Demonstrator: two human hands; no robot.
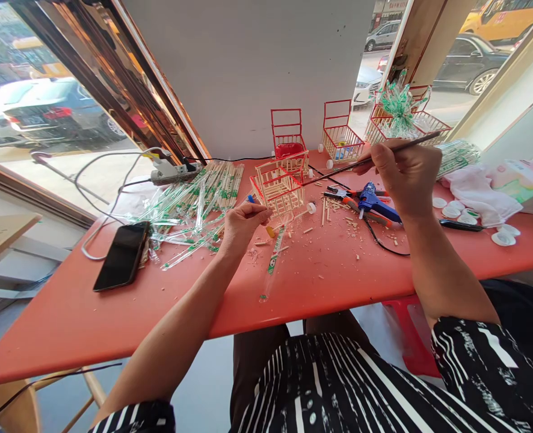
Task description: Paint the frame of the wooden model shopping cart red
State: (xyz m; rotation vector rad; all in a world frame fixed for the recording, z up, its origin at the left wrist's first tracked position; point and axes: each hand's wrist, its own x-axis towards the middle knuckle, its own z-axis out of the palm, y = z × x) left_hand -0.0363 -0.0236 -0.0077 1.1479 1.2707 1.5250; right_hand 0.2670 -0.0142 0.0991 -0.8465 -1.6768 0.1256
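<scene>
paintbrush [375, 157] in the right hand [406, 177], pinched between thumb and fingers, its tip reaching left to the little stick cart [281, 186] that stands on the red table [316, 276]. left hand [243, 224] sits just beside the cart's near corner, fingers closed together on something small; i cannot tell what it is. the cart stands mid-table, between the pile of wrapped chopsticks [194, 198] and the blue glue gun [375, 204]. to do this well, i'd judge the left hand should steady the frame at a corner while the brush touches it lightly, since thin sticks can shift or snap. 3 finished carts [341, 135] stand at the back, a phone [123, 255] lies at the left.
</scene>
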